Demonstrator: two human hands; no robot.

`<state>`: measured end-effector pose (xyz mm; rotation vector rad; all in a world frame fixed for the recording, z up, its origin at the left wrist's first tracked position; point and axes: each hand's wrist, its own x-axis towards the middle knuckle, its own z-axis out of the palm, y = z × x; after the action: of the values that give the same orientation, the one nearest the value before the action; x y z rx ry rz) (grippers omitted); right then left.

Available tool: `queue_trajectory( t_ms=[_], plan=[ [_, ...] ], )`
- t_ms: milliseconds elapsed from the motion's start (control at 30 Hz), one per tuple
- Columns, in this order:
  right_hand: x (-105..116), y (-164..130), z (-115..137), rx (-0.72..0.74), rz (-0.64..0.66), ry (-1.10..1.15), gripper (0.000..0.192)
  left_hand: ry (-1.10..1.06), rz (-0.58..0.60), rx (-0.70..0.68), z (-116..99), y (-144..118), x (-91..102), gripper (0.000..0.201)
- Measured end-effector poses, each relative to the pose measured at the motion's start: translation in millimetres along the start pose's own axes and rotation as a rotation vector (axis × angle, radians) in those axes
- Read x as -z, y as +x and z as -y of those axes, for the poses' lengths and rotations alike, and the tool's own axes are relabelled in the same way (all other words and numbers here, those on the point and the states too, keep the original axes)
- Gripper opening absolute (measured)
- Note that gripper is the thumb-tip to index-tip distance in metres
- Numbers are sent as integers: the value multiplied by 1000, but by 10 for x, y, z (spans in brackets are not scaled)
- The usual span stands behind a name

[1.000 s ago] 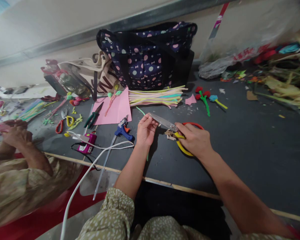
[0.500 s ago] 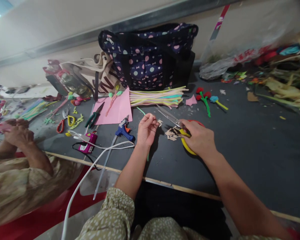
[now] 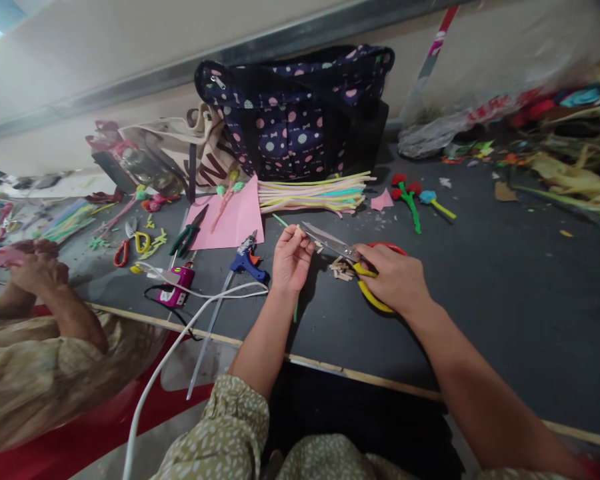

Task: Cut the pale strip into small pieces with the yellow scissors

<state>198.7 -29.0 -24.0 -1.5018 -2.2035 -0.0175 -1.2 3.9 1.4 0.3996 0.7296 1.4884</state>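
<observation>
My right hand [image 3: 393, 279] grips large scissors [image 3: 330, 241] with a yellow and a red handle loop, blades slightly apart and pointing left. My left hand [image 3: 291, 259] pinches a short pale stick piece at the blade tips, fingers closed on it. A small heap of cut pale pieces [image 3: 341, 269] lies on the dark table [image 3: 480, 280] between my hands. A green pipe cleaner [image 3: 280, 220] runs under my left hand.
A blue glue gun [image 3: 247, 261], a pink sheet [image 3: 235, 217], green pliers [image 3: 187, 233], a bundle of pastel pipe cleaners [image 3: 313, 192] and a dotted navy bag [image 3: 300, 110] lie behind. Another person's hands [image 3: 35, 263] work at the left. White cables [image 3: 190, 313] cross the front edge.
The scissors closed, swung back, then opened again at my left hand's stick. More cut pieces lie in the heap than a second ago.
</observation>
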Motion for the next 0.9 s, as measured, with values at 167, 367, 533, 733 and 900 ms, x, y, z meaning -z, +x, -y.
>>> queue_trajectory(
  t_ms=[167,367,533,733,900],
  plan=[
    [7,1,16,2,4,13,31,18,5,4,11,6,8,14],
    [27,6,16,0,-8,-30,33,14,38,-22,15,3,16,15],
    [16,4,8,-1,-21,-46,32,77,-12,-39,15,2,8,19],
    [11,-1,-11,8,-20,-36,32,80,-46,-23,11,23,28,20],
    [4,-5,-17,13,-35,-35,36,79,-78,-11,11,28,31,20]
  ],
)
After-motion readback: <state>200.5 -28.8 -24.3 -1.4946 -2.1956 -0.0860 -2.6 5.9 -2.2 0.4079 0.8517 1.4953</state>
